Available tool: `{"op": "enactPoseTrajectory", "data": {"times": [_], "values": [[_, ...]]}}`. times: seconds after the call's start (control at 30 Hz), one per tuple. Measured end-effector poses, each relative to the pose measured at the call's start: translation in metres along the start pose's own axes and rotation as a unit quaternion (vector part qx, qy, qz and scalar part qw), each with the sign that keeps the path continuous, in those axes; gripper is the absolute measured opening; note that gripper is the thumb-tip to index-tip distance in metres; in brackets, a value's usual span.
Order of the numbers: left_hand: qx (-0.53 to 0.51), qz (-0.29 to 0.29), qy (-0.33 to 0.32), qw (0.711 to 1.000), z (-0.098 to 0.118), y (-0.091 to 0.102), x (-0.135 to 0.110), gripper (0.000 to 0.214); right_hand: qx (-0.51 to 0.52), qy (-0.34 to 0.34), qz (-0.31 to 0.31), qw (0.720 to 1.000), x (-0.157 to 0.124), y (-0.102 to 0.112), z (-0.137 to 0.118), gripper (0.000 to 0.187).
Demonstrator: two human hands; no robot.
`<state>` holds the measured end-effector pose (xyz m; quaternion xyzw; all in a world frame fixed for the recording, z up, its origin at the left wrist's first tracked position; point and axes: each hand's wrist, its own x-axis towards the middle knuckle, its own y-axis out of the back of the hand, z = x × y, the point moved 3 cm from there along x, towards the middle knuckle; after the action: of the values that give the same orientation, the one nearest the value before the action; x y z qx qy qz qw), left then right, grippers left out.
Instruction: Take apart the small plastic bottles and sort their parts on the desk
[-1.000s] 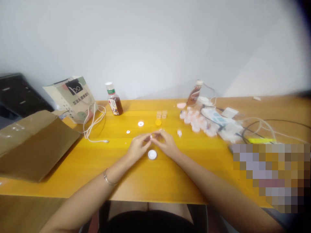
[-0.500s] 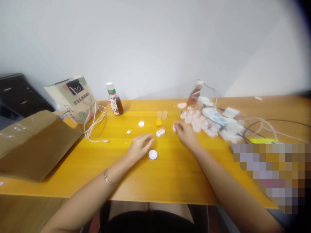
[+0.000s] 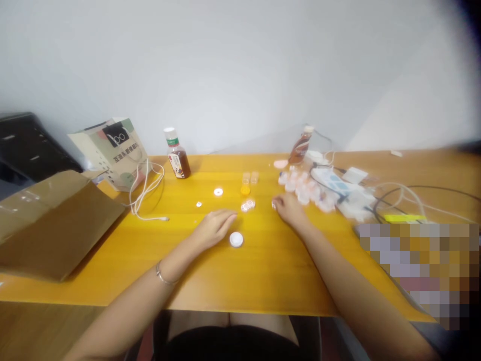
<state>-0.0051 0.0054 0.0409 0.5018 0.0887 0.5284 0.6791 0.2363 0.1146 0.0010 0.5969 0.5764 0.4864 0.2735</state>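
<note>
My left hand (image 3: 215,226) rests low over the table (image 3: 263,281), fingers stretched out side by side, with nothing visible in them. Just beyond its fingertips lie small clear discs with printed patterns (image 3: 248,205). To its lower right sits a round white lid (image 3: 236,239). My right hand (image 3: 290,209) pinches a small whitish piece (image 3: 273,204), too blurred to name, near the tabletop. Behind the discs are a yellow lid (image 3: 245,190) and two small clear cups (image 3: 246,177). A white ring-like disc (image 3: 218,192) and a tiny white bit (image 3: 199,204) lie farther left.
A cluster of clear containers (image 3: 302,186) lies right of my right hand, beside a power strip (image 3: 332,181) and tangled cables. Two brown drink bottles (image 3: 180,163) stand at the back. A paper bag (image 3: 120,155), white cable (image 3: 141,200) and cardboard box (image 3: 56,225) occupy the left.
My right hand has moved slightly toward me and right with the small piece. My left hand's thumb and fingers have drawn closer together. The lids and discs stay in place.
</note>
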Motion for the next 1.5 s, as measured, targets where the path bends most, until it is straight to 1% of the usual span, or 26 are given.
{"op": "enactPoseTrajectory", "data": {"times": [0.1, 0.17, 0.23, 0.3, 0.37, 0.4, 0.43, 0.47, 0.53, 0.57, 0.63, 0.67, 0.8, 0.93, 1.03, 1.1, 1.13, 1.2, 1.27, 1.33, 1.4, 1.5], "values": [[0.016, -0.122, -0.038, 0.992, 0.004, 0.005, -0.001, 0.033, -0.005, -0.006, 0.002, 1.000, -0.001, 0.002, 0.001, 0.021], [0.010, -0.169, -0.051, 0.984, 0.004, 0.006, -0.002, 0.042, -0.008, -0.012, 0.003, 1.000, -0.002, 0.003, 0.001, 0.020], [-0.005, -0.184, -0.056, 0.981, 0.004, 0.004, -0.004, 0.049, -0.006, -0.019, 0.012, 1.000, -0.003, 0.006, -0.002, 0.021], [-0.016, -0.185, -0.056, 0.981, 0.003, 0.001, -0.004, 0.048, 0.013, -0.017, 0.046, 0.999, -0.004, 0.013, -0.008, 0.022], [-0.020, -0.186, -0.054, 0.981, 0.003, -0.001, -0.005, 0.041, 0.056, 0.012, 0.082, 0.995, -0.009, 0.021, -0.020, 0.025], [-0.018, -0.188, -0.053, 0.981, 0.003, -0.002, -0.005, 0.036, 0.085, 0.043, 0.085, 0.992, -0.013, 0.025, -0.029, 0.026], [-0.015, -0.188, -0.051, 0.981, 0.003, -0.003, -0.006, 0.032, 0.116, 0.084, 0.066, 0.988, -0.018, 0.027, -0.040, 0.027], [-0.011, -0.186, -0.051, 0.981, 0.004, -0.004, -0.006, 0.028, 0.145, 0.133, 0.024, 0.980, -0.024, 0.027, -0.052, 0.027], [-0.001, -0.181, -0.052, 0.982, 0.005, -0.004, -0.006, 0.024, 0.196, 0.234, -0.087, 0.948, -0.041, 0.024, -0.075, 0.030], [0.004, -0.178, -0.053, 0.983, 0.005, -0.005, -0.005, 0.023, 0.210, 0.270, -0.131, 0.930, -0.049, 0.021, -0.085, 0.033], [0.011, -0.176, -0.055, 0.983, 0.004, -0.007, -0.005, 0.024, 0.212, 0.309, -0.182, 0.909, -0.062, 0.015, -0.099, 0.039], [0.013, -0.175, -0.055, 0.983, 0.003, -0.008, -0.004, 0.025, 0.213, 0.314, -0.196, 0.904, -0.066, 0.012, -0.103, 0.038], [0.015, -0.164, -0.047, 0.985, -0.001, -0.012, -0.003, 0.025, 0.222, 0.308, -0.202, 0.903, -0.068, 0.005, -0.105, 0.031], [0.023, -0.148, -0.050, 0.988, -0.001, -0.015, -0.003, 0.022, 0.244, 0.300, -0.212, 0.897, -0.067, 0.007, -0.104, 0.021], [0.025, -0.135, -0.050, 0.989, 0.000, -0.017, -0.004, 0.021, 0.272, 0.276, -0.213, 0.897, -0.064, 0.009, -0.102, 0.017], [0.015, -0.132, -0.042, 0.990, -0.001, -0.019, -0.005, 0.023, 0.283, 0.248, -0.185, 0.908, -0.058, 0.011, -0.097, 0.016], [0.008, -0.133, -0.037, 0.990, -0.002, -0.020, -0.005, 0.024, 0.283, 0.227, -0.160, 0.918, -0.053, 0.012, -0.093, 0.016], [-0.005, -0.134, -0.029, 0.991, -0.004, -0.020, -0.006, 0.026, 0.267, 0.171, -0.091, 0.944, -0.041, 0.016, -0.081, 0.018], [-0.013, -0.137, -0.028, 0.990, -0.005, -0.020, -0.006, 0.027, 0.222, 0.109, -0.034, 0.968, -0.028, 0.018, -0.067, 0.023], [-0.014, -0.136, -0.029, 0.990, -0.005, -0.019, -0.007, 0.026, 0.162, 0.063, 0.005, 0.985, -0.014, 0.018, -0.056, 0.026], [-0.013, -0.138, -0.031, 0.990, -0.004, -0.018, -0.007, 0.026, 0.107, 0.041, 0.030, 0.993, 0.000, 0.017, -0.049, 0.025], [-0.009, -0.142, -0.034, 0.989, -0.003, -0.017, -0.006, 0.026, 0.042, 0.040, 0.022, 0.998, 0.019, 0.011, -0.044, 0.018]]}}
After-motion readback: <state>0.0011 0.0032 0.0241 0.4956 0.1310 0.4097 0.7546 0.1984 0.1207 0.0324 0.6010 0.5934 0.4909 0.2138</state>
